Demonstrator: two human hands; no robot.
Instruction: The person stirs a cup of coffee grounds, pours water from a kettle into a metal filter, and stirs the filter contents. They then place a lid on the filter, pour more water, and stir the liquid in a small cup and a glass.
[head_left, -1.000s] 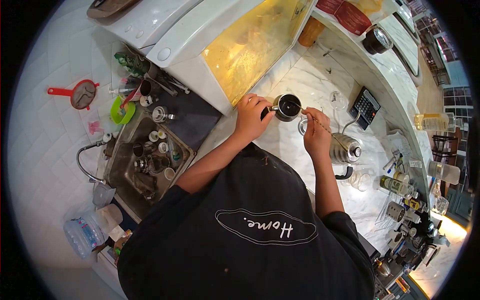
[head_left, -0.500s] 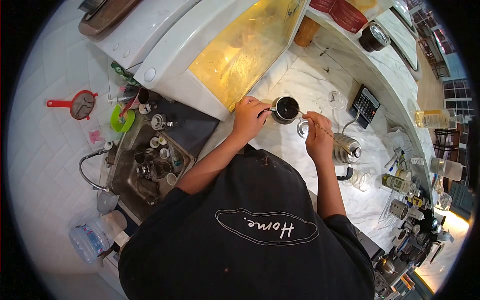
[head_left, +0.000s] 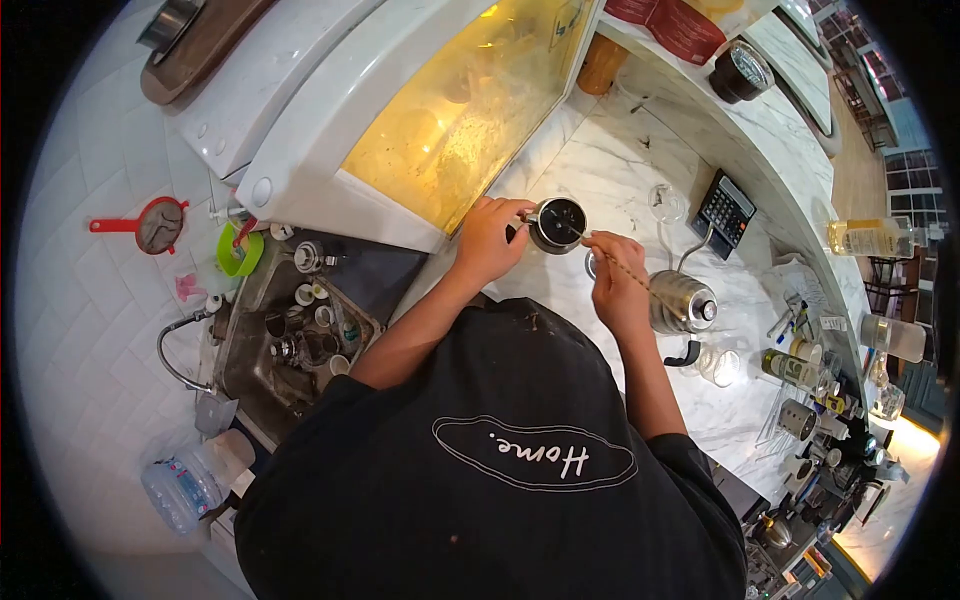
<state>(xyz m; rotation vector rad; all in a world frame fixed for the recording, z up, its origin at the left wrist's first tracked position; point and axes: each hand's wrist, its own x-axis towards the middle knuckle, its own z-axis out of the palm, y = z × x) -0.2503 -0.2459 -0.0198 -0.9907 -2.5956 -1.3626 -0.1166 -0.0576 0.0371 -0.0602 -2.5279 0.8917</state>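
A small steel pitcher [head_left: 541, 238] with dark liquid in it stands over the marble counter, its mouth facing up. My left hand [head_left: 488, 241] grips it by the handle side. Between the fingers of my right hand [head_left: 619, 283] is a long bar spoon [head_left: 634, 277] with a twisted shaft; its lower end reaches into the pitcher, and the tip is hidden in the dark liquid. Just right of my right hand sits a steel gooseneck kettle [head_left: 683, 302]. A round metal piece, mostly covered by that hand, lies beside the pitcher.
Behind the kettle lie a black calculator [head_left: 726, 214] and a clear glass [head_left: 667, 203]. A glass-fronted cabinet [head_left: 450, 120] borders the left hand. The sink [head_left: 240, 350] with several dishes is at left. Bottles and tools [head_left: 800, 370] crowd the right side.
Both hands and the pitcher have shifted slightly left, and the view has moved a little. The spoon's lower end stays inside the pitcher.
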